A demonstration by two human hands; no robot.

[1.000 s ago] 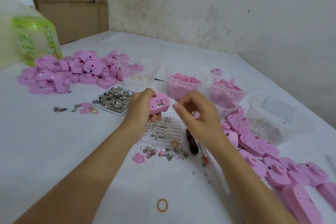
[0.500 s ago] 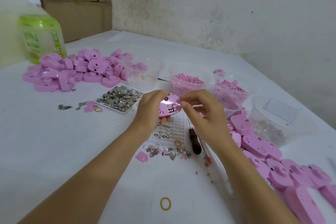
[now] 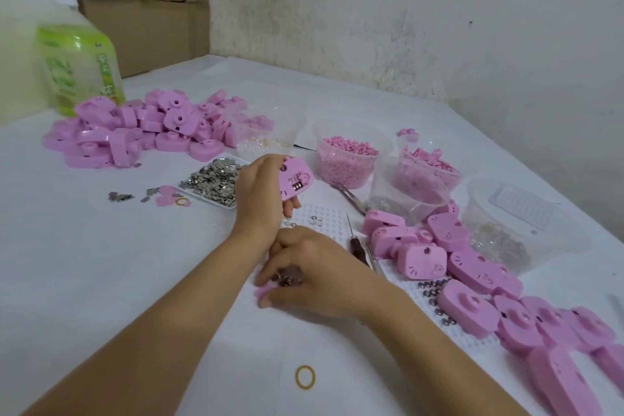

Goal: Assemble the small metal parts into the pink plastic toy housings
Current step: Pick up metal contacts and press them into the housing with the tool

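— Above the table, clamped in the left hand: one pink housing, open side turned toward the camera, fingers and thumb wrapped round its edge. Item two?

— Item two: right hand, down on the table, nearer the body than that grip, fingers curled over a small heap of loose metal parts. Whether it already pinches one, cannot tell; the knuckles cover the fingertips.

— Advice for the pick?

— Take a single part by its edge, so the end that goes in stays free. Hold the housing tilted as it is, cavity up, so the metal seated inside does not drop out. Bring the part up to the grip rather than lowering the housing into the heap.

— Entered. Other stock near the grip?

— Between the two hands: white studded board carrying a few small rings. Right of it: tool with a dark handle. Left of the held housing: tray of metal bits.

— Not legible?

— Which slots in the housing are filled; only a glint of metal shows. Pink scrap under the right hand, kind unknown. Row of housings right of the right hand, cut off by the frame edge.
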